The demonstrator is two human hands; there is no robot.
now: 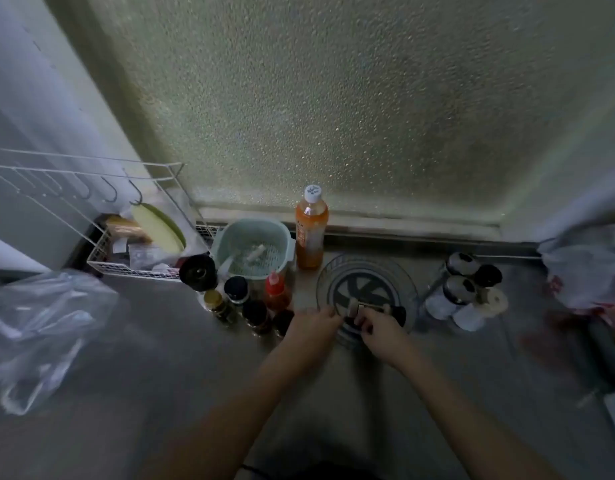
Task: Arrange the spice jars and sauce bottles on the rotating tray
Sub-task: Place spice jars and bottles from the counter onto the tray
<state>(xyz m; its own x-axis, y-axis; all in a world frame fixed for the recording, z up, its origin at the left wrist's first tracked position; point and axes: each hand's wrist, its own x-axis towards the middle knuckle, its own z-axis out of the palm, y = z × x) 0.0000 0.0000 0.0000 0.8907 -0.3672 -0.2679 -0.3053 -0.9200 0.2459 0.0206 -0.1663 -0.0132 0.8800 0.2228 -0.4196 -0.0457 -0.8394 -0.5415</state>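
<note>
A clear round rotating tray (pixel 368 268) with a dark spoked centre sits on the counter by the window. My left hand (pixel 313 325) and my right hand (pixel 380 327) meet at its near rim, both closed around a small dark jar with a pale cap (pixel 354 311); blur hides the exact grip. Left of the tray stand a red squeeze bottle (pixel 276 292), several dark-capped sauce bottles (pixel 254 315) and a gold-capped jar (pixel 216 304). Right of the tray are several spice jars (pixel 463 292). A tall orange bottle (pixel 311 230) stands behind.
A pale green colander (pixel 252 247) and a white wire rack (pixel 101 251) with a green plate stand at the back left. A clear plastic bag (pixel 39 327) lies at the left, another bag (pixel 590 271) at the right. A frosted window fills the back.
</note>
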